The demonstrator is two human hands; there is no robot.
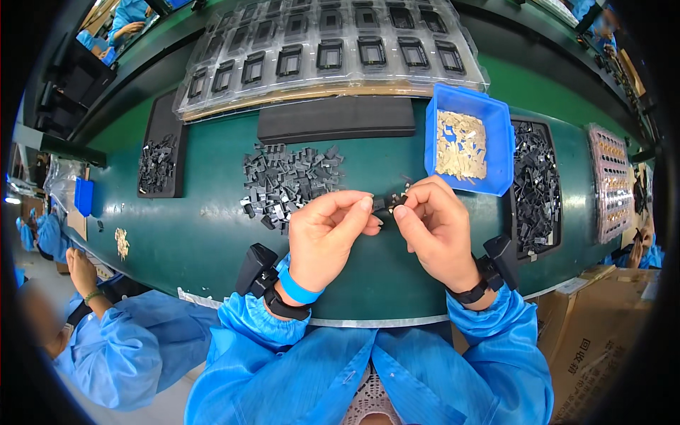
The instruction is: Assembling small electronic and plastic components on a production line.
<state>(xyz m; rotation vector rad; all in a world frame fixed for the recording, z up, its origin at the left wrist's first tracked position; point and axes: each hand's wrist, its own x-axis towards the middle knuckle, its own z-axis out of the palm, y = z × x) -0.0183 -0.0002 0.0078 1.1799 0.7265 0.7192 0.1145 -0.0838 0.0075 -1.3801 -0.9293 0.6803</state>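
Observation:
Both my hands meet above the green table, fingertips almost touching. Between thumb and fingers, my left hand [327,237] pinches a small black plastic part [380,204]. My right hand [438,230] is closed on small black pieces [401,198] with pale bits showing; their exact shape is too small to make out. Just beyond my left hand lies a loose heap of small dark grey plastic clips [290,177]. Past my right hand stands a blue bin [501,152] holding many small cream-coloured pieces [460,145].
A black tray of parts [556,188] lies right of the bin, another black tray [170,188] at left. A long black foam block [336,119] and a clear tray of black frames [329,53] sit behind the heap. A co-worker [120,340] sits at left; a cardboard box [602,333] stands right.

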